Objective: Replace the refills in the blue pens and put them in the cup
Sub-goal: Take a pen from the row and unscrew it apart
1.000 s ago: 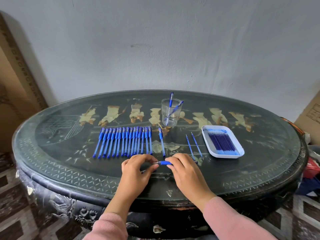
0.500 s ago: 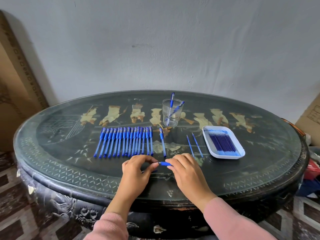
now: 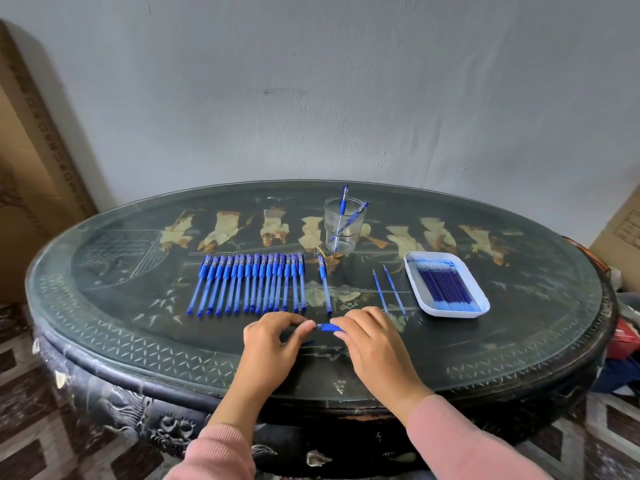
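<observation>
Both my hands hold one blue pen (image 3: 329, 327) just above the table's near edge. My right hand (image 3: 372, 341) grips its blue rubber grip section. My left hand (image 3: 273, 337) pinches the metal tip end. A row of several blue pens (image 3: 251, 284) lies behind my left hand. One capped pen (image 3: 325, 284) lies apart to their right. Two loose refills (image 3: 389, 291) lie near a white tray (image 3: 414, 271) filled with several refills. A clear glass cup (image 3: 343, 225) farther back holds two pens.
The round dark table (image 3: 121, 327) has a glass top and carved sides. Cardboard boxes stand at the far left (image 3: 31, 150) and far right (image 3: 623, 233). A grey wall rises right behind the table. Clutter sits on the floor at right (image 3: 623, 341).
My left fingers have closed in toward the pen's tip, so less of the tip shows between my hands. The hands stay in the same place.
</observation>
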Action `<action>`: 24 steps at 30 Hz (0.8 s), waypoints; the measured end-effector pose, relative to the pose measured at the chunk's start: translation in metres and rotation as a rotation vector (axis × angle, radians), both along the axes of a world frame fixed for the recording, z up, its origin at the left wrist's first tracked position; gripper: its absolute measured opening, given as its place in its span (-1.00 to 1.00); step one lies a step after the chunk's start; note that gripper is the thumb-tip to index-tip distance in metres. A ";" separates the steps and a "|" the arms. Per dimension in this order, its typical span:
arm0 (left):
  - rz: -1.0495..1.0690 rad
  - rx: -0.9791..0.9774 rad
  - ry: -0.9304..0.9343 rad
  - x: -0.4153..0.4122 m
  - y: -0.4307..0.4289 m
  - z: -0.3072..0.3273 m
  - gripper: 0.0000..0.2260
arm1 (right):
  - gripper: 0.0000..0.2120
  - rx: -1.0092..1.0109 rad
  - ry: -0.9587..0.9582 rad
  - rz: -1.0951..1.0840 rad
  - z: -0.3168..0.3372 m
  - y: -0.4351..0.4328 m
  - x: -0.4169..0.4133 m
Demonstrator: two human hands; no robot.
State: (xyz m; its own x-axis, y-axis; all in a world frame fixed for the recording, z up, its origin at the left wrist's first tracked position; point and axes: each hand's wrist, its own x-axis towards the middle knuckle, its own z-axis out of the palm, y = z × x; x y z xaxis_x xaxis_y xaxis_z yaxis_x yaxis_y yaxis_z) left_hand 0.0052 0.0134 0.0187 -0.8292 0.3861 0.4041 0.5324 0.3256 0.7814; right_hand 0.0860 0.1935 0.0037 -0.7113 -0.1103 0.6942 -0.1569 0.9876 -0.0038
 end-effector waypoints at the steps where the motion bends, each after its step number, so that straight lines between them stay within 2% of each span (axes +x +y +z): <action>1: 0.004 -0.009 -0.009 0.001 0.000 0.000 -0.70 | -0.85 0.000 -0.002 -0.003 0.000 0.000 0.000; 5: -0.041 -0.019 -0.059 0.002 -0.001 0.002 -0.61 | -0.84 0.005 -0.001 -0.013 0.000 0.000 -0.001; 9: -0.004 -0.026 -0.072 0.000 -0.001 0.002 -0.93 | -0.86 0.010 -0.006 -0.003 0.000 0.000 0.000; 14: 0.036 -0.055 -0.103 0.003 0.001 0.004 -0.75 | -0.86 0.009 -0.002 -0.001 -0.001 0.000 -0.001; 24: 0.198 0.236 -0.263 0.005 -0.004 0.010 -0.97 | -0.86 -0.016 -0.008 -0.040 -0.001 0.000 0.000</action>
